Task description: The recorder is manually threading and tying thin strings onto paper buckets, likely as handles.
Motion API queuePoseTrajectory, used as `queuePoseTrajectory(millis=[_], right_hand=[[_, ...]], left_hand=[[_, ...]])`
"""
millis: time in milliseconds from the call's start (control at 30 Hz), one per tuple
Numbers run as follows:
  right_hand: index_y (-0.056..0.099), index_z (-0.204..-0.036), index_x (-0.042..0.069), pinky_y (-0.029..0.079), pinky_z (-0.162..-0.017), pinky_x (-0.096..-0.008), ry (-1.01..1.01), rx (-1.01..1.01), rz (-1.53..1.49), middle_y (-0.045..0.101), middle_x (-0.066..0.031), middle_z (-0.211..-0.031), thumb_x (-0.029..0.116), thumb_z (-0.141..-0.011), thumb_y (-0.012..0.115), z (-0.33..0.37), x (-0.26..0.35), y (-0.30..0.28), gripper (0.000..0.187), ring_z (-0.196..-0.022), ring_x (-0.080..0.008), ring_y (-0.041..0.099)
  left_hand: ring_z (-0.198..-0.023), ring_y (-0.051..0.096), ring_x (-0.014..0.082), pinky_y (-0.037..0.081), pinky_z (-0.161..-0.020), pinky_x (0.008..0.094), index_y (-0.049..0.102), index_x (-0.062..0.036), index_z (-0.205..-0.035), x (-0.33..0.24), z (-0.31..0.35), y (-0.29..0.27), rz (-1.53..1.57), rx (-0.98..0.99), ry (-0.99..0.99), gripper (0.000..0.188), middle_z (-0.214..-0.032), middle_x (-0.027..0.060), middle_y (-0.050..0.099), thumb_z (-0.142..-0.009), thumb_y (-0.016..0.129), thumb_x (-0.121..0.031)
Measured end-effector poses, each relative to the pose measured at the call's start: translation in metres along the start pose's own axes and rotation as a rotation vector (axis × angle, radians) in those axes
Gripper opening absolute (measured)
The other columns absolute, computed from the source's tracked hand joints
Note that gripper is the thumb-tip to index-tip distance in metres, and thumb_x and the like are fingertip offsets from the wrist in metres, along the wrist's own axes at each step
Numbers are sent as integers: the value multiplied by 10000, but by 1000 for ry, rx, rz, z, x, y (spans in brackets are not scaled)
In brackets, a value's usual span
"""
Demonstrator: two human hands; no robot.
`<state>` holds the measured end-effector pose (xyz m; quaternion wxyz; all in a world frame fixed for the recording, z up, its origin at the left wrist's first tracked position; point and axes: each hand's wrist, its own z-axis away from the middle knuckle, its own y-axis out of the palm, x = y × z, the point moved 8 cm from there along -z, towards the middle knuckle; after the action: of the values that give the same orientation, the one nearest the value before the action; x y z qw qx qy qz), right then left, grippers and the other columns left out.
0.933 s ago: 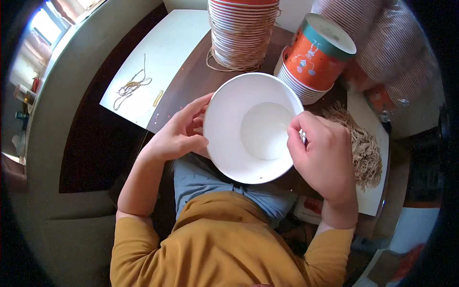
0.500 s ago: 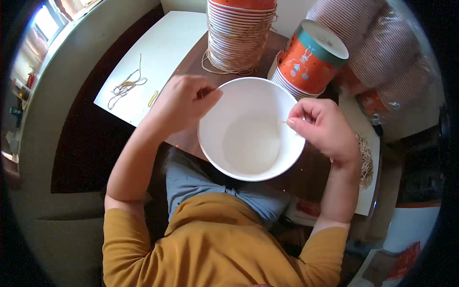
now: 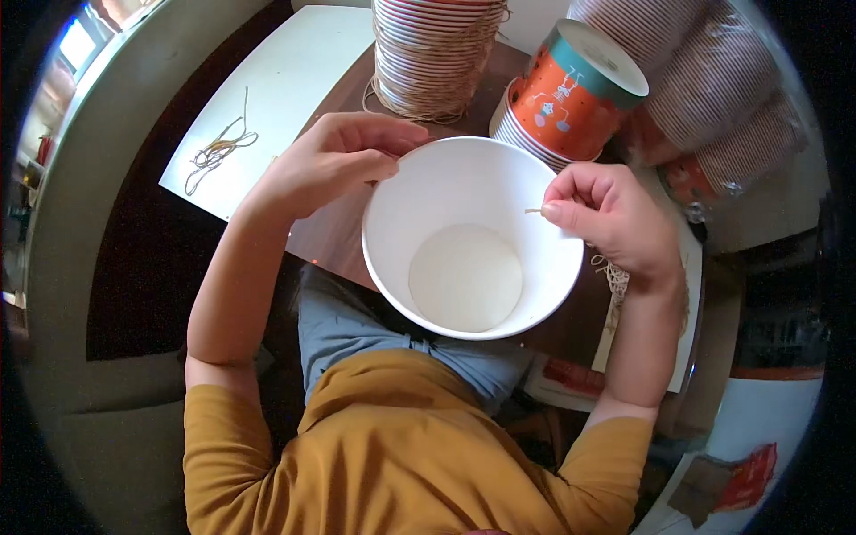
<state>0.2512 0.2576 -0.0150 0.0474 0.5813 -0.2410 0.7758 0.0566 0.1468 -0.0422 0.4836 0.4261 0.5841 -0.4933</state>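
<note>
A large white paper bucket (image 3: 468, 276) stands in front of me, its mouth toward me and its inside bare. At its upper left rim is my left hand (image 3: 343, 165), thumb and fingers apart, the fingertips just outside the rim. I cannot tell how firmly they touch it. Over the right rim, my right hand (image 3: 611, 214) is closed in a pinch on a thin beige string (image 3: 533, 210). The string's short end pokes out past the thumb, over the bucket's mouth. Behind the right wrist lies a bundle of similar strings (image 3: 615, 278).
Behind the bucket rises a stack of paper buckets (image 3: 437, 67) with strings hung around it. An orange and green bucket (image 3: 571, 98) sits upside down on another stack. Plastic-wrapped bucket stacks (image 3: 713, 80) fill the far right. Loose cord (image 3: 218, 152) lies on the white board (image 3: 294, 80).
My left hand has come down to the bucket's rim and its fingers have spread. The right hand keeps its pinch on the string. The view has shifted slightly.
</note>
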Motion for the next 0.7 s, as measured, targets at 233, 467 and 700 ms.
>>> queuePoseTrajectory(millis=[233, 467, 700], right_hand=[[615, -798, -17, 418, -543, -226, -70, -196, 154, 592, 15, -663, 91, -823, 628, 17, 13, 22, 111, -603, -33, 504], [612, -786, -16, 453, -529, -287, -123, -226, 266, 606, -126, -633, 99, -797, 620, 20, 27, 37, 116, -553, -110, 577], [601, -783, -19, 359, -495, -191, -179, -246, 334, 560, 32, -633, 58, -819, 616, 21, 31, 41, 86, -562, -2, 441]], left_hand=[[-850, 643, 145, 506, -803, 273, 612, 49, -1128, 13, 14, -3, -97, -108, -80, 363, -991, 129, 674, -801, 598, -108], [-564, 590, 157, 497, -578, 300, 671, 8, -906, -20, 3, 7, -785, -292, 94, 192, -658, 108, 627, -782, 597, -119], [-529, 566, 192, 482, -561, 332, 633, 10, -780, -13, 5, 5, -801, -371, 0, 177, -619, 131, 597, -743, 616, -163]])
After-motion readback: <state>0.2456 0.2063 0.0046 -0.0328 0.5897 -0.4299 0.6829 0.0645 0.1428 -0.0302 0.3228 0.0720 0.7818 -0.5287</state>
